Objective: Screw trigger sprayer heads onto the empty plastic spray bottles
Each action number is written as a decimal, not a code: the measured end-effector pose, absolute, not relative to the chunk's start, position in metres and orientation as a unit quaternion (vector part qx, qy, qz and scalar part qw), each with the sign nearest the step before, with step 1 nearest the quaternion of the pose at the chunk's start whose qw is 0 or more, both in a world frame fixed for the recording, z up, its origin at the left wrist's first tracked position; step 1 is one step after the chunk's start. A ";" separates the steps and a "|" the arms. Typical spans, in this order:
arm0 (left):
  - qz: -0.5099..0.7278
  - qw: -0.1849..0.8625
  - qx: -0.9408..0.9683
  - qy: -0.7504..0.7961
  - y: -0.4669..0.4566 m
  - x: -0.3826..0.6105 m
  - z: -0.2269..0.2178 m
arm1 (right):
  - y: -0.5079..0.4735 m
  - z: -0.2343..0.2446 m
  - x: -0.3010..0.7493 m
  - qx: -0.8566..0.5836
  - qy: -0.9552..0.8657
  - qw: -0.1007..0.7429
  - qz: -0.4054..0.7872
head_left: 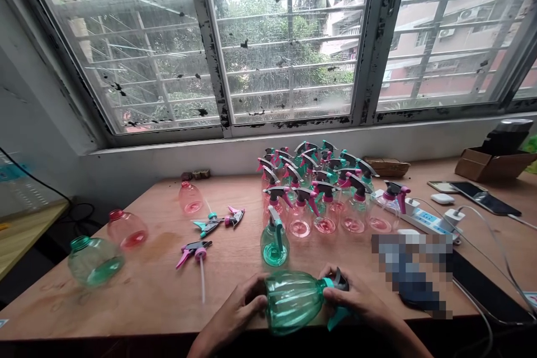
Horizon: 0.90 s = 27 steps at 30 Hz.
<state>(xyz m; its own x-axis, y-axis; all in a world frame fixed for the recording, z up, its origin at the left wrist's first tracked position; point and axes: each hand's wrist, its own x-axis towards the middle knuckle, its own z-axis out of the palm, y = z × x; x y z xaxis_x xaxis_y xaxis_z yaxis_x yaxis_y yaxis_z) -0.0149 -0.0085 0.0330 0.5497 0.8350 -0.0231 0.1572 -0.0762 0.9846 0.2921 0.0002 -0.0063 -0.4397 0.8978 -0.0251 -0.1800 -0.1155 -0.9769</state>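
A clear green spray bottle [293, 302] lies sideways between my hands at the table's front edge. My left hand [247, 302] is closed around its base end. At the other end, my right hand [350, 293] grips the teal collar and the black-and-teal trigger head. Just beyond stands another green spray bottle [275, 246], upright with its head on. To the left, several loose trigger heads lie flat, among them a pink-and-black trigger head [197, 251] with its tube and a teal trigger head [208, 225].
Headless bottles lie or stand at left: a green bottle [95, 262], a pink bottle [128, 229] and another pink bottle [191, 198]. Several assembled spray bottles [325, 207] crowd the back. A power strip [432, 218], cables, phones [486, 198] and a cardboard box [493, 163] are at right.
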 end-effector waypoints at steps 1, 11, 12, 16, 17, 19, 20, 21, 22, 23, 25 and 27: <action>0.288 0.570 0.677 0.365 -0.010 -0.014 0.036 | 0.000 -0.005 0.293 -0.340 -0.530 0.407 0.662; 0.327 0.587 0.642 0.369 -0.004 -0.018 0.023 | 0.000 -0.008 0.289 -0.343 -0.529 0.400 0.665; 0.331 0.588 0.639 0.368 -0.003 -0.018 0.022 | 0.001 -0.010 0.289 -0.340 -0.523 0.404 0.669; 0.332 0.587 0.638 0.372 -0.002 -0.019 0.022 | 0.003 -0.013 0.288 -0.329 -0.514 0.415 0.675; 0.333 0.588 0.636 0.372 -0.002 -0.019 0.021 | 0.003 -0.012 0.288 -0.328 -0.515 0.415 0.675; 0.340 0.590 0.632 0.371 -0.001 -0.019 0.019 | 0.003 -0.010 0.288 -0.328 -0.519 0.410 0.674; 0.342 0.592 0.629 0.371 -0.001 -0.020 0.017 | 0.002 -0.008 0.289 -0.328 -0.522 0.408 0.673; 0.343 0.592 0.627 0.372 0.000 -0.020 0.016 | 0.002 -0.007 0.289 -0.330 -0.525 0.407 0.671; 0.344 0.593 0.626 0.372 0.000 -0.020 0.015 | 0.001 -0.006 0.290 -0.333 -0.529 0.405 0.668; 0.343 0.594 0.625 0.372 0.001 -0.021 0.014 | 0.001 -0.005 0.290 -0.338 -0.531 0.403 0.664; 0.335 0.603 0.626 0.364 0.000 -0.021 0.015 | 0.001 -0.003 0.291 -0.347 -0.534 0.399 0.659; 0.316 0.615 0.630 0.354 -0.002 -0.021 0.018 | 0.001 -0.004 0.291 -0.350 -0.536 0.395 0.659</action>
